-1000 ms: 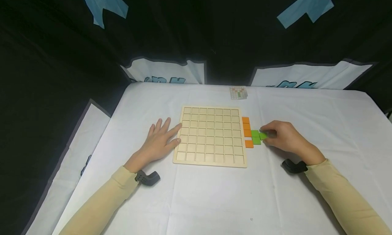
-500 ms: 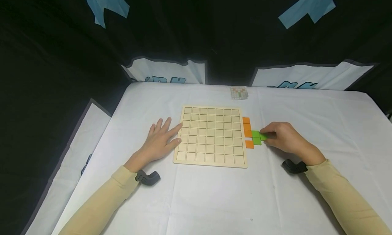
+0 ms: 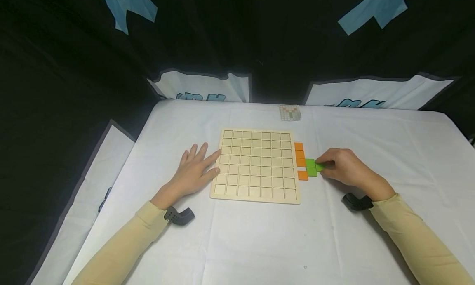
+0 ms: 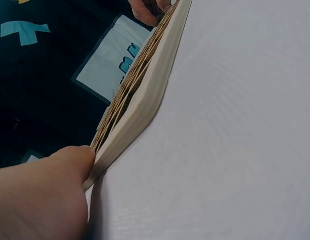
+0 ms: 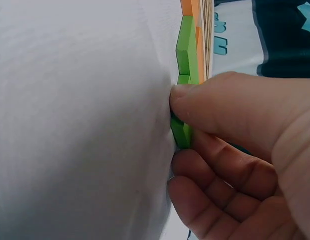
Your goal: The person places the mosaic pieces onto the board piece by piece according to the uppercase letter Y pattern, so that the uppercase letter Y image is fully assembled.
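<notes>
A pale wooden board point(image 3: 255, 201) with a grid of bare square recesses lies flat on the white table. My left hand point(image 3: 192, 173) rests at its left side, fingers spread and straight, with thumb and forefinger touching the frame. Right of the board sit several orange tiles point(image 3: 299, 154), three stacked in a column and one lower, apart by a small gap. Two green tiles point(image 3: 311, 168) adjoin them. Beyond these, my right hand point(image 3: 345, 167) pinches another green tile point(image 5: 182, 134) at table level; in the right wrist view the thumb covers part of it.
Behind the board lies a small printed card point(image 3: 290, 113) with a coloured grid pattern. The white tablecloth point(image 3: 252, 243) runs to the back edge, where a black curtain point(image 3: 237, 37) with blue tape hangs. Each wrist wears a dark camera mount point(image 3: 179, 216).
</notes>
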A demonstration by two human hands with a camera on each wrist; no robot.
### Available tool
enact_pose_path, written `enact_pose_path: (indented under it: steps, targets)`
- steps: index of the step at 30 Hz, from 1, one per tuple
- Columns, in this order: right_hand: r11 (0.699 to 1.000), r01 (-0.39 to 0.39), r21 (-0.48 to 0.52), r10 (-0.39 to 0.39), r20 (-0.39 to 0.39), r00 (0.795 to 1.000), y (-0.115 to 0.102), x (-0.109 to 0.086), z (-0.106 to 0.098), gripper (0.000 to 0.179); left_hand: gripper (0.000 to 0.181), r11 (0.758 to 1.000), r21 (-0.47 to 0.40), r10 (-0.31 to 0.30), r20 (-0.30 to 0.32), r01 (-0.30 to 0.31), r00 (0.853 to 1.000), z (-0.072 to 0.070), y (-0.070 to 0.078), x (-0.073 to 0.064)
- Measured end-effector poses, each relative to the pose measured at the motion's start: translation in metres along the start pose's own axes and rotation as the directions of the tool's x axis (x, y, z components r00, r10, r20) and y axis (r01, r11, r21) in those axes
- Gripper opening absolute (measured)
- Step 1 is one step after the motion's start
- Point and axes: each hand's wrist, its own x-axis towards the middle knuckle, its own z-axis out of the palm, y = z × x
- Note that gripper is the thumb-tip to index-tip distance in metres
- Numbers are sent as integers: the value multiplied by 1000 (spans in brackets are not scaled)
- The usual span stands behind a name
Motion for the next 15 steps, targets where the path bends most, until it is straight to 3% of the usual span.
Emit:
enact_pose_path:
  steps: [15]
  targets:
    - [999, -34, 0, 34, -4, 999, -1, 4, -5, 30, 62, 1000, 1, -10, 6, 10, 1000, -1, 2, -1]
